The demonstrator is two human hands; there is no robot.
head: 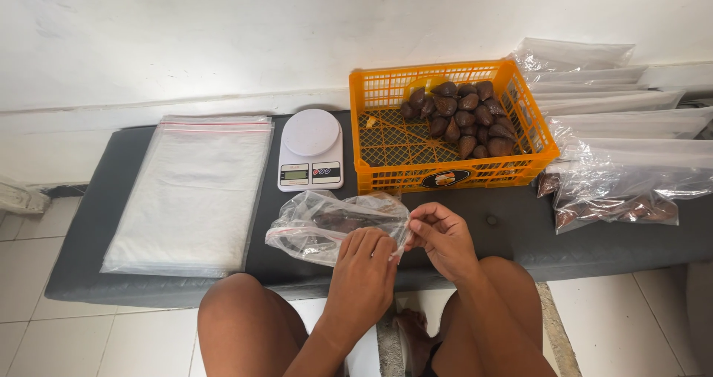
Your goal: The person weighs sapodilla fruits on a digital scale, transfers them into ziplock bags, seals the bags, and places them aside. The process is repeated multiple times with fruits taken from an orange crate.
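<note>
Head view: we pinch one filled clear bag [327, 225] with left hand [364, 269] and right hand [444, 237]; beyond our grip, one scale [311, 149], one orange crate [449, 124].

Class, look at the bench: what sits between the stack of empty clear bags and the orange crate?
A white kitchen scale sits between the bag stack and the orange crate, beside the crate. The head view shows this.
</note>
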